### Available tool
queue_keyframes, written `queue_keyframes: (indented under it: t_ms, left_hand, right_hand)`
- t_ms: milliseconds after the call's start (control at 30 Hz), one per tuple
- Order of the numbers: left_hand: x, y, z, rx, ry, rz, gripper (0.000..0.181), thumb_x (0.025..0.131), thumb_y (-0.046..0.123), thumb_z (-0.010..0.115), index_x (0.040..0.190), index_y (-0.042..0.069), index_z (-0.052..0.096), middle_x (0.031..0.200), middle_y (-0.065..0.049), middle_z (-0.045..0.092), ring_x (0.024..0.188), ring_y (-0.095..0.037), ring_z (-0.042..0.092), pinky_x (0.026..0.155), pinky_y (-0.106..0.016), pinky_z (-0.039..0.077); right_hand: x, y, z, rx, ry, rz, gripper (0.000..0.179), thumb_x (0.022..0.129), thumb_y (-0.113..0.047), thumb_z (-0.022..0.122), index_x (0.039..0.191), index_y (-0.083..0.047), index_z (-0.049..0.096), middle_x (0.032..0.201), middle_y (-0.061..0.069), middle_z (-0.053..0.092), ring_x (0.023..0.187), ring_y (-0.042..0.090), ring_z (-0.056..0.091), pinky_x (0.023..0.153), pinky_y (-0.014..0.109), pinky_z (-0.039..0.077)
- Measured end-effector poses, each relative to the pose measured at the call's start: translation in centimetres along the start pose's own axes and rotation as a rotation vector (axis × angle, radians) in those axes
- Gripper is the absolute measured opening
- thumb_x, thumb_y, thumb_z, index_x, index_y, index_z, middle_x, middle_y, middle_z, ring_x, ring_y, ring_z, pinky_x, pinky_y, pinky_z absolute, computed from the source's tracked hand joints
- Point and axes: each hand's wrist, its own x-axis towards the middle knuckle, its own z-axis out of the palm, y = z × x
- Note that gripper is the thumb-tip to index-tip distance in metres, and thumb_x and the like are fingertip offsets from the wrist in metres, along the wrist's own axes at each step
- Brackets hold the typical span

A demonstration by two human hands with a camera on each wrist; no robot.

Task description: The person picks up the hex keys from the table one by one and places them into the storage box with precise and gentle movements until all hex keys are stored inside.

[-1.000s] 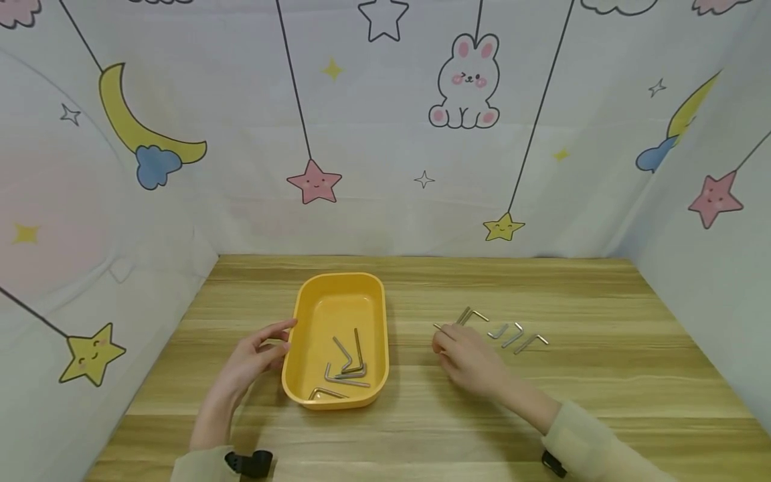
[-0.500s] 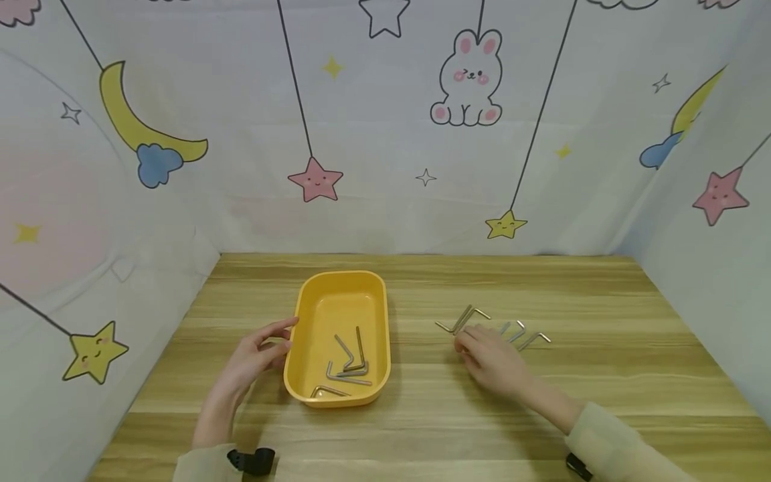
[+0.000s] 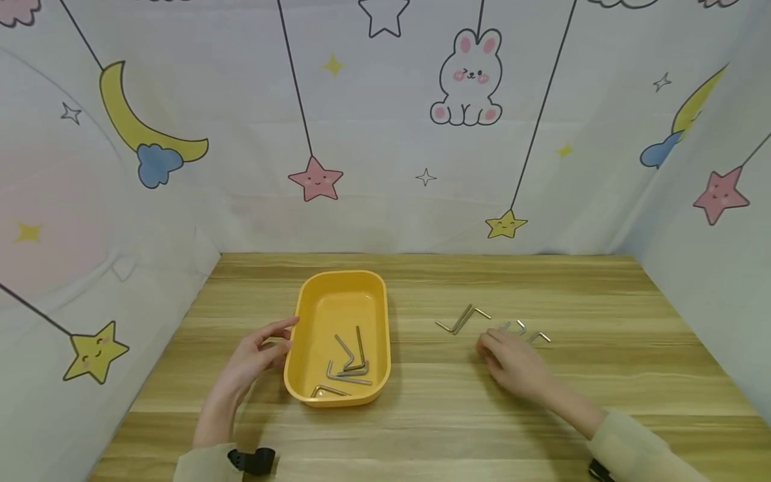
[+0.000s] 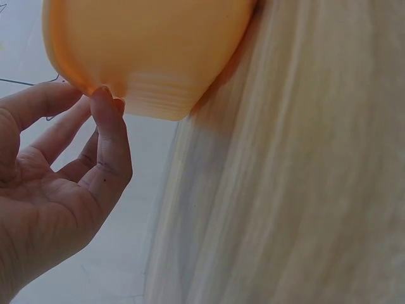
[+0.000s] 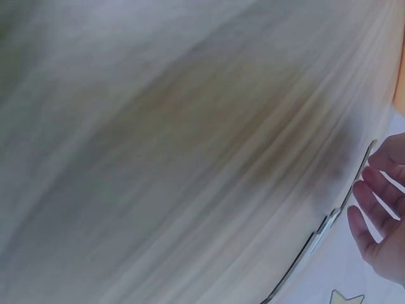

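Observation:
My left hand (image 3: 259, 358) touches the left side of a yellow plastic tray (image 3: 388, 335) with its fingertips; in the left wrist view the fingers meet the tray's wall near the rim. Inside the tray lie several L-shaped hex keys (image 3: 351, 381), silver and brass-toned. My right hand (image 3: 515, 365) is low over the table beside a group of hex keys, its fingers loosely bent and nothing seen gripped. It covers most of a small silver hex key (image 3: 506, 325). Brass-toned hex keys (image 3: 462, 320) lie just left of it, and a further hex key (image 3: 541, 337) pokes out behind it.
The wood-grain table (image 3: 415, 428) has white printed cloth (image 3: 373, 221) standing along its back and both sides. Black wrist cameras (image 3: 253, 462) sit at both cuffs.
My right hand has moved right along the hex keys, off the brass-toned ones and over a small silver one. The left hand and tray have stayed in place.

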Motion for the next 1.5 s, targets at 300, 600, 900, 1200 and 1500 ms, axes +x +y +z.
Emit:
queue_keyframes:
  t_ms: [300,600,900,1200,1500]
  left_hand:
    - [0.0,-0.1,0.0,-0.01,0.0,-0.005,0.051,0.096,0.015,0.058,0.145,0.011,0.044,0.122,-0.015,0.046,0.089,-0.009,0.059,0.08,-0.024,0.056]
    - [-0.1,0.3,0.0,-0.021,-0.008,0.006,0.051,0.097,0.014,0.056,0.146,0.01,0.042,0.124,-0.017,0.045,0.089,-0.009,0.059,0.079,-0.024,0.055]
    - [0.0,0.1,0.0,-0.018,-0.005,-0.009,0.051,0.096,0.015,0.058,0.145,0.01,0.044,0.12,-0.012,0.046,0.091,-0.01,0.06,0.079,-0.025,0.056]
    - [0.0,0.1,0.0,-0.015,-0.004,-0.006,0.05,0.096,0.012,0.056,0.145,0.01,0.043,0.122,-0.016,0.045,0.091,-0.011,0.059,0.079,-0.025,0.056]
    - [0.0,0.2,0.0,-0.014,0.007,-0.012,0.049,0.096,0.012,0.056,0.144,0.011,0.044,0.122,-0.015,0.045,0.089,-0.01,0.059,0.079,-0.025,0.056]
  right_hand:
    - [-1.3,1.7,-0.5,-0.059,0.018,0.023,0.028,0.065,0.006,0.068,0.08,-0.015,0.058,0.08,-0.006,0.056,0.078,0.013,0.051,0.066,0.032,0.043]
    - [-2.2,2.9,-0.9,-0.08,-0.021,0.105,0.027,0.068,0.005,0.066,0.082,-0.017,0.058,0.084,-0.007,0.055,0.082,0.013,0.051,0.064,0.029,0.039]
    - [-2.7,4.5,-1.3,-0.109,-0.014,0.118,0.026,0.068,0.007,0.063,0.081,-0.015,0.059,0.082,-0.005,0.057,0.08,0.014,0.05,0.064,0.03,0.038]
    - [-3.0,6.0,-1.8,-0.146,-0.029,0.109,0.026,0.067,0.006,0.065,0.08,-0.016,0.058,0.08,-0.005,0.056,0.078,0.016,0.052,0.062,0.034,0.04]
    - [-3.4,7.1,-1.9,-0.281,-0.016,-0.049,0.02,0.073,0.0,0.068,0.082,-0.013,0.055,0.078,-0.002,0.052,0.073,0.019,0.052,0.06,0.036,0.043]
